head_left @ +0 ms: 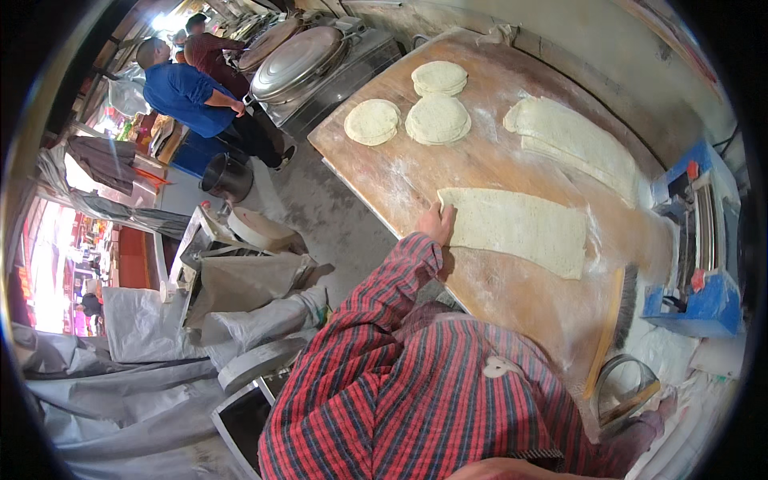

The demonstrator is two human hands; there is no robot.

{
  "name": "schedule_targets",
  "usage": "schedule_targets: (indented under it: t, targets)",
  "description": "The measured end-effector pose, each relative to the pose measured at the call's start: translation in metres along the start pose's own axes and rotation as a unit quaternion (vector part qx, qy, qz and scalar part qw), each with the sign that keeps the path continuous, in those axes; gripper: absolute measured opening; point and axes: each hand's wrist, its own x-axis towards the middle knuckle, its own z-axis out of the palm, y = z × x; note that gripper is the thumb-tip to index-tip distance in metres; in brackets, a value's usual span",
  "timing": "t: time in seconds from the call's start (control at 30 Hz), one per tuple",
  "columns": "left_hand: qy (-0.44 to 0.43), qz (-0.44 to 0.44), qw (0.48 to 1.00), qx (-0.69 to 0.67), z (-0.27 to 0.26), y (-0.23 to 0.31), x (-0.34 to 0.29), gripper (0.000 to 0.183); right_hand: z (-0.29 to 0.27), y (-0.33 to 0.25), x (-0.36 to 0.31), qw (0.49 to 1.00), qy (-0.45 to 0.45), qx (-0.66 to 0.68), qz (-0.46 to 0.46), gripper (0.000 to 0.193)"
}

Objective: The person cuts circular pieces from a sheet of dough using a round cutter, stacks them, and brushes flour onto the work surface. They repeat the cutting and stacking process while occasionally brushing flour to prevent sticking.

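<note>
My left hand [436, 222] is at the left end of a flat rectangular dough sheet [516, 230], its fingers closed on the edge. The sheet lies on a floured wooden table [384, 172]. At the lower right, my right hand [666, 406] is beside a metal ring cutter with a wooden handle [630, 402], close to white plastic sacking [696, 428]. Its fingers are too small and partly hidden to make out. Farther back lie a stack of long dough sheets [576, 144] and three piles of round dough pieces, one being the left pile [372, 122].
A blue dough-rolling machine [708, 240] stands at the table's right end. Near it lies a long-handled brush [616, 324]. Beyond the table's far left corner is a stove with a large round lidded pan [298, 64]. Two people, one in a blue top [188, 96], stand there.
</note>
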Motion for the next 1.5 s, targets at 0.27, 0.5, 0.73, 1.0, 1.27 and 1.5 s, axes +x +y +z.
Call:
schedule_targets:
  t: [0.27, 0.5, 0.73, 1.0, 1.27, 1.5]
  targets:
    - [-0.022, -0.005, 1.0, 0.016, -0.015, -0.001, 0.02, 0.039, -0.015, -0.317, -0.021, 0.921, 0.121, 0.361, -0.078, 0.029]
    - [0.064, 0.064, 0.992, -0.087, -0.006, -0.01, 0.024, 0.038, 0.168, -0.621, -0.004, 0.918, -0.001, 0.175, -0.357, 0.047]
    - [0.059, 0.152, 0.982, -0.09, -0.007, -0.015, 0.027, 0.048, 0.153, -0.776, -0.075, 0.921, -0.026, 0.017, -0.389, 0.085]
    - [0.014, 0.145, 0.987, -0.069, -0.015, -0.012, 0.031, 0.061, 0.178, -0.9, -0.142, 0.746, -0.059, 0.056, -0.661, 0.059]
    - [-0.096, 0.168, 0.976, 0.102, -0.01, -0.012, 0.031, 0.08, 0.129, -0.674, -0.053, 0.959, 0.114, -0.033, -0.257, 0.058]
    - [-0.053, 0.0, 0.991, -0.121, -0.008, 0.002, 0.021, 0.085, 0.133, -0.629, -0.067, 0.989, 0.018, 0.135, -0.06, 0.05]
